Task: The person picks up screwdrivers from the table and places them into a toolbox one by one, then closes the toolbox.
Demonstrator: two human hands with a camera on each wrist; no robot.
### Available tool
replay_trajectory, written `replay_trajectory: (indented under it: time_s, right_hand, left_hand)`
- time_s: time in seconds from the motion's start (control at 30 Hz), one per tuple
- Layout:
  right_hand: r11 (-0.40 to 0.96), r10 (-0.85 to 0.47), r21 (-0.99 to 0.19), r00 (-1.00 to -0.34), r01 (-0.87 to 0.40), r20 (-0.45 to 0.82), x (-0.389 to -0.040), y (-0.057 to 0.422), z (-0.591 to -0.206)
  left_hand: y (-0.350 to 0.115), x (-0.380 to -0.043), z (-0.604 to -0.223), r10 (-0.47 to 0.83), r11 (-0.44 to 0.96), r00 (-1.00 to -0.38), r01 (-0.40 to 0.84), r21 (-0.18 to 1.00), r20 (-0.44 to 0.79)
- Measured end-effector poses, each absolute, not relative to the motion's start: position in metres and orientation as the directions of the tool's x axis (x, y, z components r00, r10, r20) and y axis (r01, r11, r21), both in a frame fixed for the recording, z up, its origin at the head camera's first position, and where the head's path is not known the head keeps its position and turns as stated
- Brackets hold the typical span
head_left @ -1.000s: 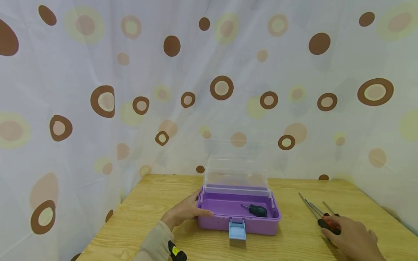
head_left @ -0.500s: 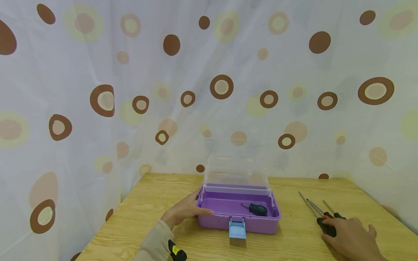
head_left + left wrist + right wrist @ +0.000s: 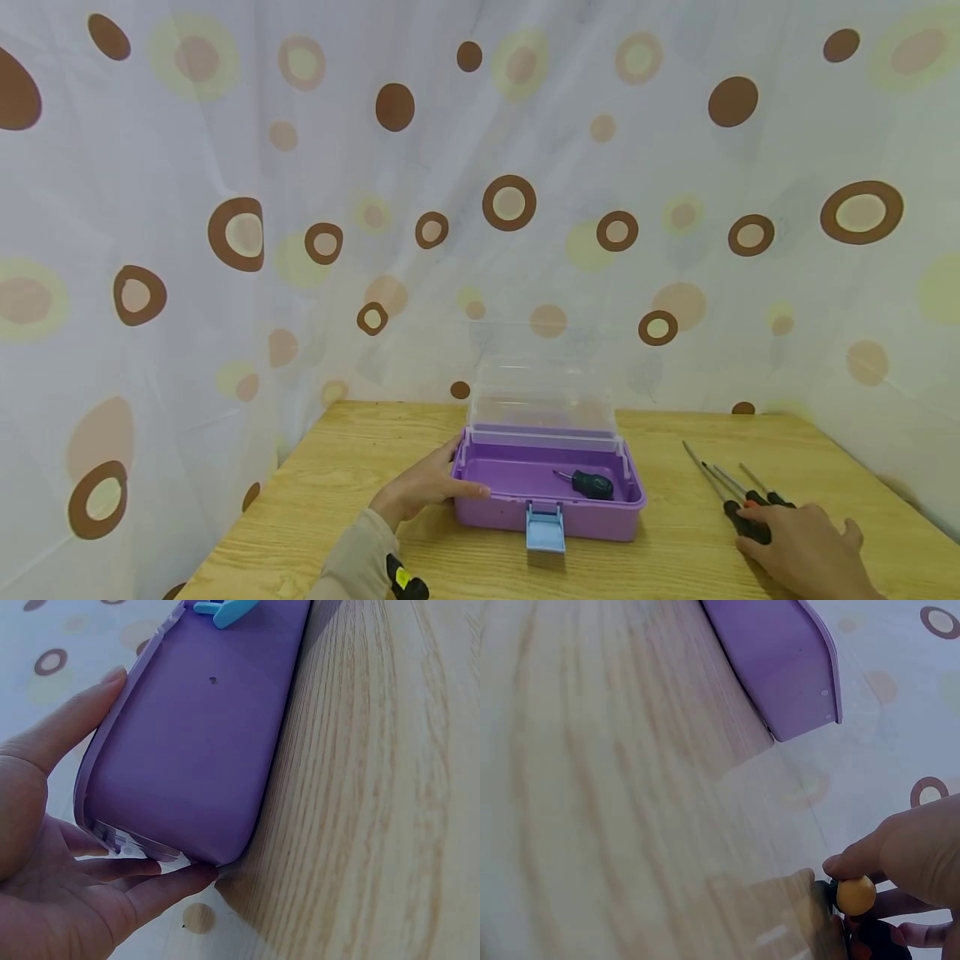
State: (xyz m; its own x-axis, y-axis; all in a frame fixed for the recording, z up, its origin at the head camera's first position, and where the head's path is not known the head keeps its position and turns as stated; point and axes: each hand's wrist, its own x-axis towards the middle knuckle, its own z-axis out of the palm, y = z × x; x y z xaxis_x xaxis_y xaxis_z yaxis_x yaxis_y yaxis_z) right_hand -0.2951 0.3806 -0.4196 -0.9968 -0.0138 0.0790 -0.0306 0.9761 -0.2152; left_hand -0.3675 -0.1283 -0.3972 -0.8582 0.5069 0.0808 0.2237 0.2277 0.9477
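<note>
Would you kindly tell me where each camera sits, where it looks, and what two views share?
Head: worn on the head, facing forward and down at the purple box and screwdrivers; left hand, right hand and left sleeve show.
Left wrist: at that wrist, facing the box's front wall; left hand at left.
Right wrist: at that wrist, facing across the table toward the box; right hand at lower right.
Shared: both wrist views show the box and table.

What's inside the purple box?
Inside the purple box, one dark-handled screwdriver lies toward the right, tip pointing left. The front wall covers the floor just behind it.
</note>
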Motion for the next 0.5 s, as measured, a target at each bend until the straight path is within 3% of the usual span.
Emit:
replay_trajectory:
  time_s: [0.5]
  right_hand:
    - [0.964, 0.029, -0.266, -0.992, -0.005, 0.122, -0.2973, 0.3798, -0.4205]
  left_hand:
    - [-0.1291, -0.3674, -0.3977, 0.507, 0.225, -0.859, 0.208, 0.952, 0.068]
